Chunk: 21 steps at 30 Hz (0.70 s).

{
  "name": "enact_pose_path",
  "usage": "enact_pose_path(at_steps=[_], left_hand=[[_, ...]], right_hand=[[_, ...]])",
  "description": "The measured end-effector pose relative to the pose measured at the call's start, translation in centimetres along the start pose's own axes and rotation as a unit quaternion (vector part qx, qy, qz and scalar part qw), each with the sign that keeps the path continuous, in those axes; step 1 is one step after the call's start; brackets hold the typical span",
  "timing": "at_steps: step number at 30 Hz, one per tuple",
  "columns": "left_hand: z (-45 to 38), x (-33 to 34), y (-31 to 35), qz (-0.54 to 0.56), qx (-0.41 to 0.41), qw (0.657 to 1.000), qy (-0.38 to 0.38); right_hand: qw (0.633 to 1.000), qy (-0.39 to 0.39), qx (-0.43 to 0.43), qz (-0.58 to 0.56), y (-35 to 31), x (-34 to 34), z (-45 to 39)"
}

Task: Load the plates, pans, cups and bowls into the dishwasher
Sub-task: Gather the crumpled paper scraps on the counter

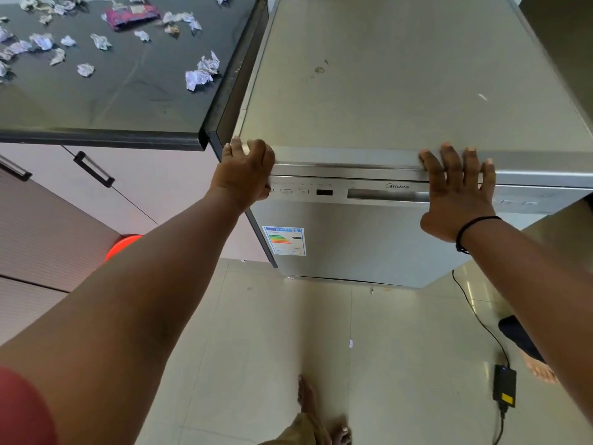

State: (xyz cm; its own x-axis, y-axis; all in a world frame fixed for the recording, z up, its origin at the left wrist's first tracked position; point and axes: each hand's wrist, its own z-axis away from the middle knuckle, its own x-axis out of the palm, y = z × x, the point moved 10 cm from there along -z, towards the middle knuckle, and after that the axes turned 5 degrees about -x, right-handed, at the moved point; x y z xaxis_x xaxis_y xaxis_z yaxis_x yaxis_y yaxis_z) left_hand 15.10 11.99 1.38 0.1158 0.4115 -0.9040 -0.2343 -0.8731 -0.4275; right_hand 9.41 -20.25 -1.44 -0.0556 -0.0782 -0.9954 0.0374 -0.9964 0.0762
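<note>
A silver dishwasher [369, 245] stands in front of me with its door closed, a control strip and a recessed handle [388, 194] along the door's top. My left hand [245, 170] curls over the top left corner of the door, fingers on the top edge. My right hand [459, 191] lies flat against the door's upper right, fingers spread and reaching onto the top edge. Neither hand holds a dish. No plates, pans, cups or bowls are in view.
A dark countertop [128, 91] to the left carries several crumpled papers [202, 73] and a purple wrapper [134, 14]. Pale cabinets with black handles [94, 170] sit below it. A red tub [123, 245] is on the floor. A black cable and adapter [504, 385] lie at the right.
</note>
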Motion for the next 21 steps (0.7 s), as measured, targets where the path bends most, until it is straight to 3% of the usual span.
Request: enact_pose_path(at_steps=[6,11,17,21], left_hand=[[0.1,-0.6,0.1,0.020,-0.023,0.999,-0.018],[0.3,-0.3,-0.3,0.114,-0.034,0.992,-0.047],[-0.8,-0.5,-1.4,0.266,-0.047,0.957,-0.104],[-1.2,0.3,-1.7,0.282,-0.040,0.953,-0.107]], right_hand=[[1.000,-0.007,0.003,0.002,0.1,0.0,0.0],[1.000,-0.017,0.003,0.009,0.0,0.3,-0.1],[1.000,-0.004,-0.012,-0.002,0.1,-0.2,0.0],[0.997,0.016,-0.022,-0.068,0.0,-1.7,-1.1]])
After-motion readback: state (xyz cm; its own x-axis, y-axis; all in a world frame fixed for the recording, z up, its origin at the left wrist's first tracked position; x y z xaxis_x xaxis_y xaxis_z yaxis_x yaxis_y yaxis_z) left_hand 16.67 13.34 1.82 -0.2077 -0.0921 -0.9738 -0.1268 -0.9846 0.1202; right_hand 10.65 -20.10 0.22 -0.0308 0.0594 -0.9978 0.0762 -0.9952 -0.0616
